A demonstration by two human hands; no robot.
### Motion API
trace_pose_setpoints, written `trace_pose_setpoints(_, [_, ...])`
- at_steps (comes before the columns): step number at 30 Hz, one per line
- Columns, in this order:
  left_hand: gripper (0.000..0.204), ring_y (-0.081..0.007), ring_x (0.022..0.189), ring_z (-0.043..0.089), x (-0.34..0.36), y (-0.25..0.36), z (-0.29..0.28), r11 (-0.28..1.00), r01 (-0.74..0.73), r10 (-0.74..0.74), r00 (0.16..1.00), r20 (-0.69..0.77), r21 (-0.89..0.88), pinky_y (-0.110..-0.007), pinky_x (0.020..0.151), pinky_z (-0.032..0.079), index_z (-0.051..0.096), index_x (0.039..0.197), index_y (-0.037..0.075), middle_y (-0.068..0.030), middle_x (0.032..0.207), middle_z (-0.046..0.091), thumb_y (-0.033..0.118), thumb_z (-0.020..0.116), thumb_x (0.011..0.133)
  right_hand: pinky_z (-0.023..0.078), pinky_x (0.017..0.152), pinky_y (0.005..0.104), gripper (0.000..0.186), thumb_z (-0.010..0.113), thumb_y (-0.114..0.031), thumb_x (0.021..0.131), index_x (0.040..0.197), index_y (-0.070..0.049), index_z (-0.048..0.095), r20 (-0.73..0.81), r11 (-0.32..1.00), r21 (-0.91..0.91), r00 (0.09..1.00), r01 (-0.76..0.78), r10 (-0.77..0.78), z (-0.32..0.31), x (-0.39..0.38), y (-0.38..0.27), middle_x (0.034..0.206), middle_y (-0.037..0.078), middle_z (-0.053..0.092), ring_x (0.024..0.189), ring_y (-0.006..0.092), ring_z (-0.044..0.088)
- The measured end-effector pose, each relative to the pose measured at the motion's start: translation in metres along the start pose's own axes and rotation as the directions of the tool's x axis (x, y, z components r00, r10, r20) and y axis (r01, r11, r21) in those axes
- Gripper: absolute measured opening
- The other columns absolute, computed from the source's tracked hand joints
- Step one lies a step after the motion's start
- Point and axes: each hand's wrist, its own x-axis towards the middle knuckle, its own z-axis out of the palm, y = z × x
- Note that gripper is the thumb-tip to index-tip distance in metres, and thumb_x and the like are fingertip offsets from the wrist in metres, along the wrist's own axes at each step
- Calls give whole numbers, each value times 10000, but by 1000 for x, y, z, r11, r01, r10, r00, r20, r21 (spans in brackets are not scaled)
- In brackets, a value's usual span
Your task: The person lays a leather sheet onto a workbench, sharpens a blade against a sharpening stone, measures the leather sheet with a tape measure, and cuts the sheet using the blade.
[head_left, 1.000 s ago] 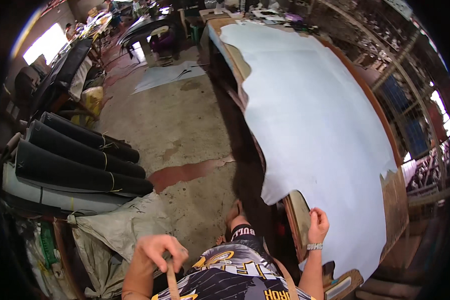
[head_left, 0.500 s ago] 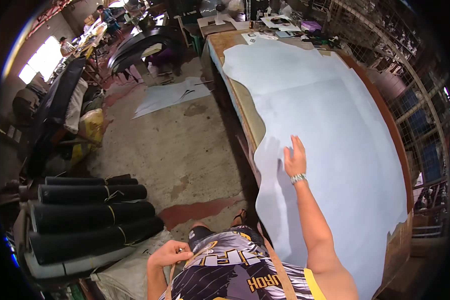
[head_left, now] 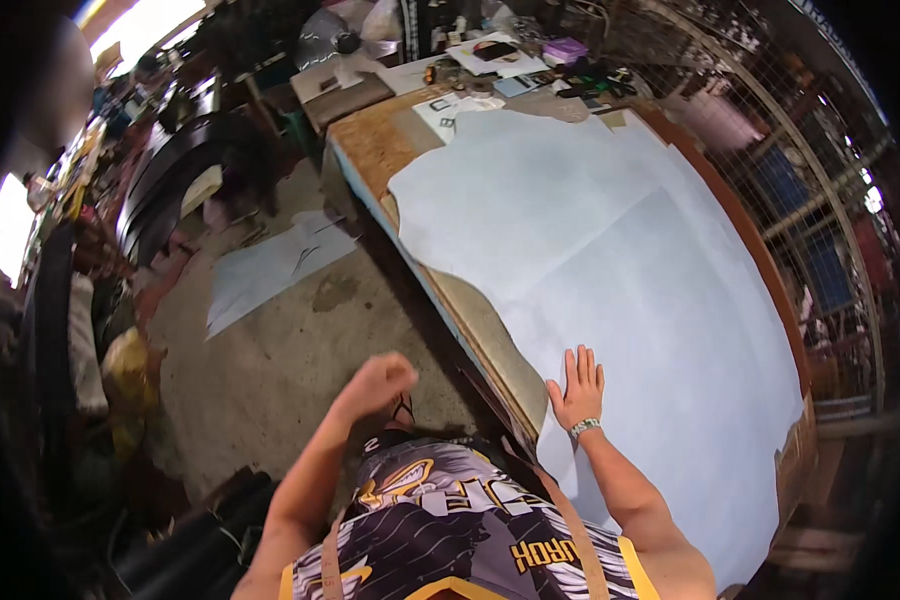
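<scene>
A large pale blue hide (head_left: 660, 300) with wavy edges lies spread over the long worktable (head_left: 370, 140). My right hand (head_left: 577, 392) rests flat on it near its left edge, palm down and fingers spread, with a band around the wrist. My left hand (head_left: 380, 385) is raised over the floor to the left of the table. Its fingers are curled in and slightly blurred, so what they hold, if anything, stays hidden. A tape measure (head_left: 582, 545) hangs down both sides of my chest over the patterned jersey.
Papers (head_left: 495, 55), a purple box (head_left: 565, 50) and small tools crowd the table's far end. A wire mesh partition (head_left: 770, 150) runs along the right. A pale sheet (head_left: 270, 265) lies on the concrete floor. Dark rolls (head_left: 190, 550) sit at the lower left.
My left hand has moved from my waist forward and up over the floor. My right hand has come nearer along the hide and now lies flat. The view has turned toward the right.
</scene>
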Motion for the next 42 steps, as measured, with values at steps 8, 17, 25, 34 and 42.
trace_pose_setpoints(8, [603, -357, 1033, 650, 321, 44, -143, 940, -92, 256, 826, -502, 328, -417, 889, 513, 610, 1151, -35, -212, 1068, 660, 407, 836, 807, 197, 1220, 570, 741, 610, -489, 941, 1523, -65, 438, 54, 996, -8, 995, -87, 87, -10, 14, -14, 1634, 197, 334, 1520, 409, 273])
trace_pose_setpoints(17, [491, -213, 870, 684, 363, 74, -162, 873, 23, -126, 976, -179, -487, -341, 788, 547, 632, 1203, -97, -141, 1103, 708, 120, 793, 793, 347, 1161, 516, 607, 602, -283, 1013, 1460, 94, 439, -177, 857, 390, 886, -336, 428, 18, 169, -79, 1497, 288, 480, 1415, 416, 433])
trace_pose_setpoints(25, [392, -336, 841, 680, 337, 202, -52, 916, -377, 401, 879, 259, -139, -393, 794, 536, 538, 1194, -23, -223, 938, 668, 54, 662, 830, 531, 936, 393, 711, 676, -285, 969, 1546, 0, 376, -45, 727, 550, 855, -410, 517, -63, 478, -138, 1302, 218, 668, 1188, 289, 661])
trace_pose_setpoints(34, [272, -394, 1049, 667, 555, 110, -165, 757, -473, 472, 873, 123, 450, -471, 853, 557, 632, 1194, 37, -219, 1177, 674, 131, 604, 940, 429, 621, 250, 602, 621, -7, 946, 1524, -81, 469, -116, 744, 471, 803, -474, 585, -107, 454, -157, 683, 27, 542, 619, 113, 433])
trace_pose_setpoints(42, [289, -443, 1085, 639, 634, 101, -147, 631, -616, 395, 778, 488, 471, -508, 919, 541, 641, 1206, 36, -194, 1243, 621, 72, 584, 924, 459, 603, 299, 559, 587, 37, 921, 1460, -104, 556, -31, 795, 319, 833, -515, 552, -142, 506, -235, 670, 107, 513, 575, 207, 495])
